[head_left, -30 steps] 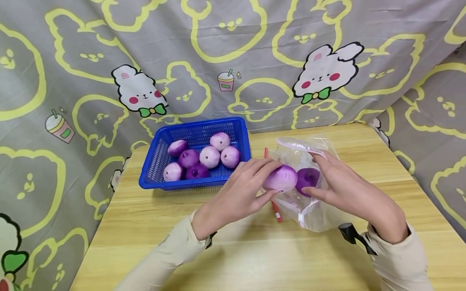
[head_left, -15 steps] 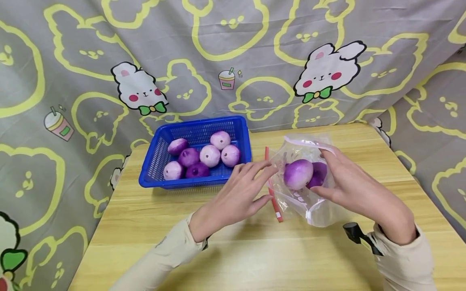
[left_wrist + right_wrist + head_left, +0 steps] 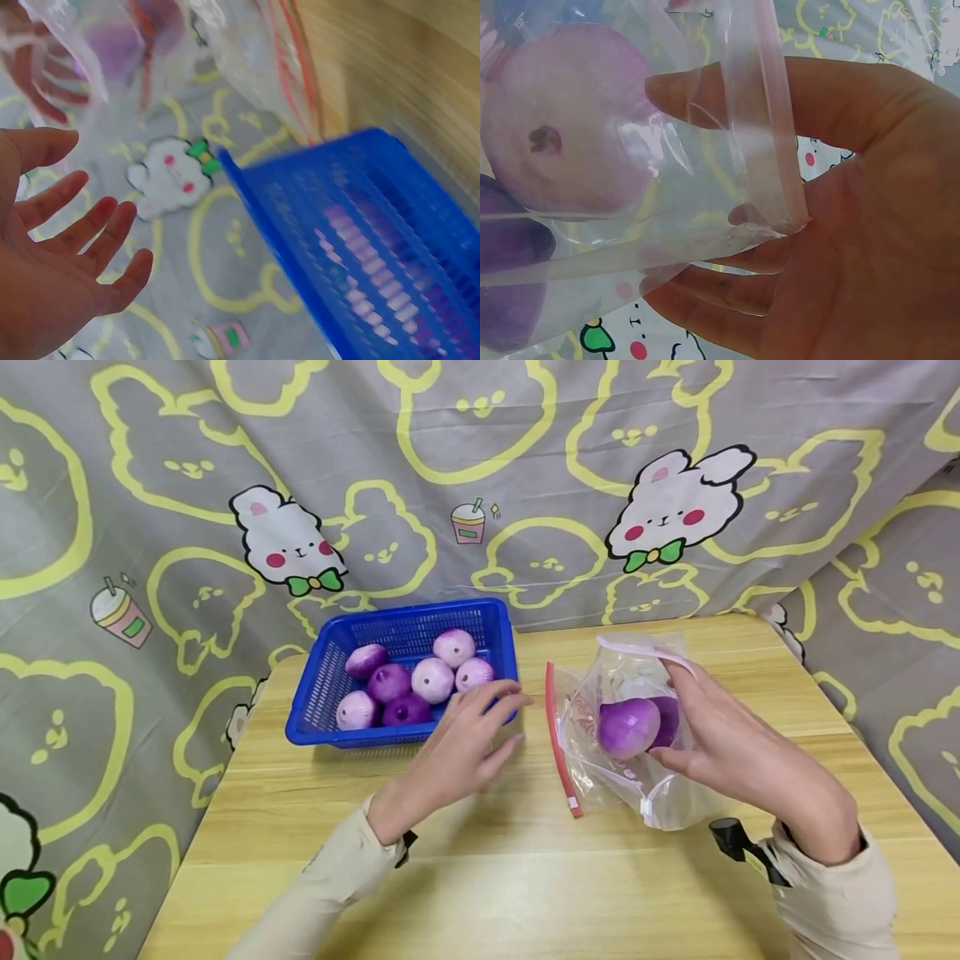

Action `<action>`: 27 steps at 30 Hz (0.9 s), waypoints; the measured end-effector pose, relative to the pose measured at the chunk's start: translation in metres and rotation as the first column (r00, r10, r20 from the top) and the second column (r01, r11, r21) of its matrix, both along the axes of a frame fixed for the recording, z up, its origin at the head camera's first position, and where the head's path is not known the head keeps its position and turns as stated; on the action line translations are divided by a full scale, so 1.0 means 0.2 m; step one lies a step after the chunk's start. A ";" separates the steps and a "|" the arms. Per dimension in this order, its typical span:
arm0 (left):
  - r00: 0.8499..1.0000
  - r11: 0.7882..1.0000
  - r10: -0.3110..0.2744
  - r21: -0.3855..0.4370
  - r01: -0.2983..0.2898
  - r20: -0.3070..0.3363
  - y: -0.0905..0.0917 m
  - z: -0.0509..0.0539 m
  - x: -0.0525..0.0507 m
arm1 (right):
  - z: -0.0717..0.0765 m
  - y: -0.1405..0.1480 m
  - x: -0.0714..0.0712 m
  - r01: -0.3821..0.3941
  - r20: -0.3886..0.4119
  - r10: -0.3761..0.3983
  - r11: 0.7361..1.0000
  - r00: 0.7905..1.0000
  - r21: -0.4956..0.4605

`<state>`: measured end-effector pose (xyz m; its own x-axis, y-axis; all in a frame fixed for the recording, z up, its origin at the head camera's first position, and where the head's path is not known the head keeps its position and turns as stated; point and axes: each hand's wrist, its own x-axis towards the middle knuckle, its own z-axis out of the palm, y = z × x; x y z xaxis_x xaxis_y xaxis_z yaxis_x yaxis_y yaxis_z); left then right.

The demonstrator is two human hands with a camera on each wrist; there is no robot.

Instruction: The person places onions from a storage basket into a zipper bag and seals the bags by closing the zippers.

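We watch the left hand [image 3: 450, 752], fingers loosely spread, holding nothing, near right of the basket [image 3: 360, 741]; the right hand [image 3: 723, 731], fingers half curled, holds the bag [image 3: 682, 802], two onions [image 3: 628, 728] inside

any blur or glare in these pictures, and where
Head view: mostly clear, with a pale sheen on the near tabletop; left wrist view: blurred, the blue basket smeared, the left hand more defined; right wrist view: white glare streaks on the clear bag, some across the pale purple onion seen through the plastic.
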<state>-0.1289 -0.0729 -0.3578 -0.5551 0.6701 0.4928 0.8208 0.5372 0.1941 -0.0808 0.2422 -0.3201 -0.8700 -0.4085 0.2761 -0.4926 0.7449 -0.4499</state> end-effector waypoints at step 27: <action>0.943 0.962 0.238 -0.191 -0.196 0.232 -0.19 -0.12 -0.54 | -0.01 0.01 -0.02 0.013 0.166 -0.018 0.999 0.986 0.031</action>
<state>-0.2365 -0.1107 -0.3827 -0.7873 0.5787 0.2128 0.6166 0.7385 0.2728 -0.0844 0.2436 -0.3223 -0.9089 -0.4008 0.1151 -0.4014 0.7661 -0.5019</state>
